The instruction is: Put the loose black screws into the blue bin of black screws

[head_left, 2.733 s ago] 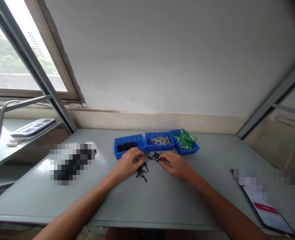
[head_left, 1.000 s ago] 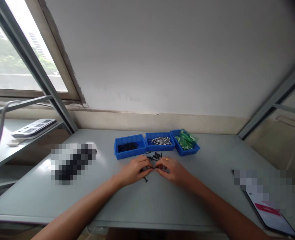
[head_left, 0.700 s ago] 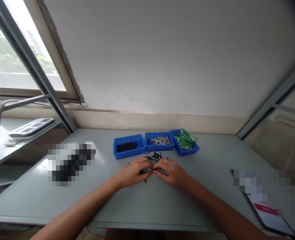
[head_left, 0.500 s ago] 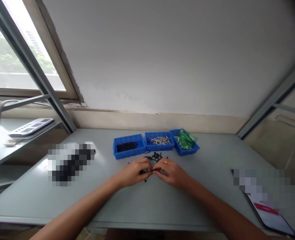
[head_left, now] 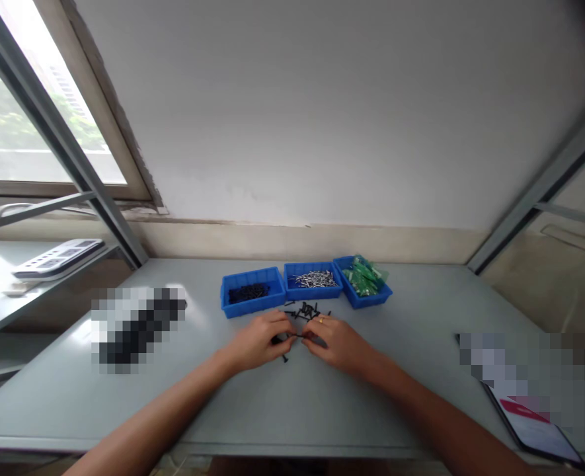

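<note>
Thin black rod-like piece (head_left: 297, 336) btwn fingertips of L hand (head_left: 265, 338) & R hand (head_left: 339, 340), over grey flat-topped table (head_left: 292, 410). Small black long-shanked screws (head_left: 306, 309) in loose pile just beyond fingers; a few more under/nr L fingers. Beyond pile, 3 bins in row: blue rectangular plastic bin (head_left: 253, 306) w/ small black parts (head_left: 248, 293), up-L of fingers; 2nd, mid, w/ slim silver metal pins (head_left: 316, 279); 3rd, up-R, w/ green clear-plastic packets (head_left: 362, 277). Well L of fingers: pixelated black oblong object (head_left: 141, 330). Far R, nr table's front edge: black-rimmed flat rectangular phone (head_left: 535, 426).
</note>
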`<state>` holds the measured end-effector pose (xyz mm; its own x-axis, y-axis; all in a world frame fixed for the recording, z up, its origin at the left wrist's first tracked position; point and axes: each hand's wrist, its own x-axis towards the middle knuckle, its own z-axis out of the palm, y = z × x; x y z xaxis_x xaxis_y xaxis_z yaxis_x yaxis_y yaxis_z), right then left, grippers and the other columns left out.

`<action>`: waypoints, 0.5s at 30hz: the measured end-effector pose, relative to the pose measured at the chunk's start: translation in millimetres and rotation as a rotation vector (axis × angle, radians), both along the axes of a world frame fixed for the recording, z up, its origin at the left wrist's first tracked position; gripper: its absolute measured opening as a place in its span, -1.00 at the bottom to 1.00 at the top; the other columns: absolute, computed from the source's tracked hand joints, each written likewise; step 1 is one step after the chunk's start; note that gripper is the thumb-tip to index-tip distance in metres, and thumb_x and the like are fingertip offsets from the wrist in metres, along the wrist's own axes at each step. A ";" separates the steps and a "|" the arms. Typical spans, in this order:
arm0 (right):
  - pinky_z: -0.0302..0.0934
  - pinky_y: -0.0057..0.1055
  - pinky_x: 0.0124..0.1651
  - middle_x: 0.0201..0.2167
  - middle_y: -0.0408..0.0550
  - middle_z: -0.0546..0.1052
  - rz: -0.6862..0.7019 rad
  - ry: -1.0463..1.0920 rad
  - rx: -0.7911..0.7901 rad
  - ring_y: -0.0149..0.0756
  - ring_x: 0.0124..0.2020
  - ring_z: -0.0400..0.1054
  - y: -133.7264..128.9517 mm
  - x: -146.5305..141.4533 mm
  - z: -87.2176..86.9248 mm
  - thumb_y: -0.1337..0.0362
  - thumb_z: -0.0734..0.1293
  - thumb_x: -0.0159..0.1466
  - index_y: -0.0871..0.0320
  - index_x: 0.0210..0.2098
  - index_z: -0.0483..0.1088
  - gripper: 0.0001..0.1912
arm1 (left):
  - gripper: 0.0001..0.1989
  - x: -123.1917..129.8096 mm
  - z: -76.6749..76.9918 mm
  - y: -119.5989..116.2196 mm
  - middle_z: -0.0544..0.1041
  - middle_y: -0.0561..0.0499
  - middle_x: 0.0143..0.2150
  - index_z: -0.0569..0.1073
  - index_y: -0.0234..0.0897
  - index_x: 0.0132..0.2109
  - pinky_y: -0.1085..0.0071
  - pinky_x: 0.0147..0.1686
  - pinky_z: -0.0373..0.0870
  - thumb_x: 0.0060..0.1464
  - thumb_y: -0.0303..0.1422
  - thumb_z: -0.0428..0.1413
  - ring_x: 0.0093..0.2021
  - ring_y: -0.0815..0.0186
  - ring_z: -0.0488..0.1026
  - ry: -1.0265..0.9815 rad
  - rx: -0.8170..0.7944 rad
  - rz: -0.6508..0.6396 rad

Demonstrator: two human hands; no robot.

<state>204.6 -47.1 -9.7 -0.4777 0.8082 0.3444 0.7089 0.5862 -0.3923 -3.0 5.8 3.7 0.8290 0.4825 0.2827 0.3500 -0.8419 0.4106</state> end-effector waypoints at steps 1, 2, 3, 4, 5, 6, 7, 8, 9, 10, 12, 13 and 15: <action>0.22 -0.37 -0.20 -0.35 -0.07 0.48 0.004 0.016 0.011 -0.28 -0.26 0.36 -0.7 0.3 1.9 0.34 0.25 0.24 0.15 -0.28 0.35 -0.94 | -0.87 0.4 -0.1 0.0 0.43 0.00 -0.31 0.44 -0.28 -0.27 0.43 -0.25 0.31 0.16 -0.41 -0.01 -0.26 0.32 0.37 0.009 -0.019 -0.003; 0.22 -0.37 -0.20 -0.36 -0.07 0.48 0.013 0.034 0.027 -0.28 -0.27 0.36 -1.6 0.5 3.7 0.35 0.25 0.24 0.15 -0.27 0.35 -0.93 | -0.88 0.9 -0.5 -0.1 0.42 0.00 -0.31 0.44 -0.29 -0.28 0.43 -0.26 0.31 0.15 -0.42 0.00 -0.26 0.33 0.38 0.023 -0.040 -0.012; 0.23 -0.38 -0.20 -0.37 -0.07 0.48 0.026 0.053 0.047 -0.29 -0.27 0.35 -2.6 0.4 5.4 0.36 0.23 0.24 0.14 -0.27 0.35 -0.92 | -0.88 1.5 -1.2 -0.3 0.42 0.00 -0.31 0.44 -0.29 -0.29 0.44 -0.27 0.31 0.14 -0.43 0.01 -0.28 0.33 0.38 0.039 -0.060 -0.027; 0.23 -0.38 -0.20 -0.37 -0.07 0.48 0.046 0.069 0.066 -0.29 -0.27 0.35 -3.8 0.1 6.8 0.36 0.22 0.25 0.14 -0.27 0.35 -0.91 | -0.90 2.1 -2.1 -0.7 0.42 0.01 -0.31 0.45 -0.29 -0.30 0.44 -0.28 0.31 0.12 -0.44 0.03 -0.29 0.34 0.39 0.050 -0.076 -0.047; 0.23 -0.38 -0.20 -0.37 -0.07 0.48 0.068 0.084 0.085 -0.29 -0.27 0.35 -4.9 -0.5 7.8 0.35 0.21 0.26 0.14 -0.27 0.35 -0.90 | -0.91 2.7 -3.0 -1.2 0.42 0.01 -0.32 0.45 -0.29 -0.31 0.44 -0.29 0.32 0.11 -0.45 0.04 -0.30 0.34 0.39 0.053 -0.086 -0.067; 0.23 -0.38 -0.19 -0.36 -0.07 0.48 0.090 0.096 0.103 -0.29 -0.26 0.35 -5.9 -1.2 8.5 0.34 0.21 0.26 0.13 -0.26 0.35 -0.90 | -0.92 3.2 -3.6 -1.8 0.42 0.01 -0.32 0.45 -0.29 -0.31 0.44 -0.28 0.32 0.09 -0.46 0.05 -0.30 0.33 0.39 0.046 -0.090 -0.081; 0.23 -0.37 -0.18 -0.35 -0.06 0.49 0.109 0.105 0.117 -0.29 -0.26 0.35 -6.7 -1.9 8.8 0.34 0.20 0.27 0.13 -0.25 0.36 -0.89 | -0.93 3.4 -3.8 -2.4 0.41 0.01 -0.32 0.44 -0.30 -0.31 0.43 -0.27 0.32 0.08 -0.47 0.05 -0.29 0.33 0.38 0.031 -0.091 -0.085; 0.23 -0.37 -0.18 -0.35 -0.06 0.49 0.120 0.112 0.129 -0.29 -0.26 0.35 -7.2 -2.3 9.0 0.34 0.20 0.27 0.13 -0.25 0.36 -0.89 | -0.93 3.4 -3.5 -3.1 0.41 0.00 -0.32 0.43 -0.30 -0.30 0.43 -0.26 0.32 0.07 -0.47 0.05 -0.27 0.32 0.38 0.014 -0.092 -0.080; 0.23 -0.37 -0.17 -0.35 -0.06 0.49 0.124 0.115 0.137 -0.28 -0.25 0.35 -7.4 -2.3 9.1 0.33 0.20 0.27 0.13 -0.24 0.36 -0.89 | -0.94 3.1 -2.6 -3.7 0.40 0.00 -0.31 0.43 -0.30 -0.29 0.43 -0.25 0.32 0.07 -0.47 0.06 -0.26 0.32 0.37 -0.002 -0.096 -0.070; 0.23 -0.37 -0.18 -0.35 -0.06 0.49 0.121 0.116 0.143 -0.28 -0.25 0.35 -7.2 -2.0 9.2 0.34 0.21 0.27 0.13 -0.24 0.36 -0.89 | -0.93 2.6 -1.3 -4.2 0.40 0.00 -0.29 0.42 -0.29 -0.27 0.43 -0.23 0.32 0.06 -0.47 0.06 -0.24 0.31 0.37 -0.011 -0.102 -0.061; 0.23 -0.37 -0.20 -0.35 -0.06 0.49 0.099 0.115 0.148 -0.27 -0.25 0.35 -6.1 -0.5 9.8 0.35 0.21 0.27 0.14 -0.24 0.35 -0.89 | -0.90 1.4 1.9 -5.0 0.40 -0.01 -0.25 0.41 -0.28 -0.23 0.43 -0.21 0.32 0.06 -0.46 0.08 -0.20 0.30 0.36 -0.013 -0.118 -0.055; 0.23 -0.38 -0.21 -0.36 -0.06 0.49 0.089 0.113 0.148 -0.28 -0.26 0.35 -5.5 0.3 10.1 0.35 0.21 0.27 0.14 -0.24 0.35 -0.89 | -0.89 0.8 3.4 -5.2 0.40 -0.01 -0.24 0.41 -0.28 -0.21 0.42 -0.20 0.31 0.06 -0.44 0.09 -0.19 0.30 0.36 -0.009 -0.122 -0.059; 0.22 -0.38 -0.22 -0.36 -0.06 0.49 0.088 0.111 0.151 -0.28 -0.27 0.35 -4.3 1.5 10.4 0.34 0.22 0.27 0.15 -0.24 0.35 -0.90 | -0.90 0.1 5.6 -5.1 0.41 -0.01 -0.24 0.41 -0.28 -0.21 0.42 -0.20 0.31 0.09 -0.40 0.08 -0.20 0.30 0.36 -0.003 -0.117 -0.067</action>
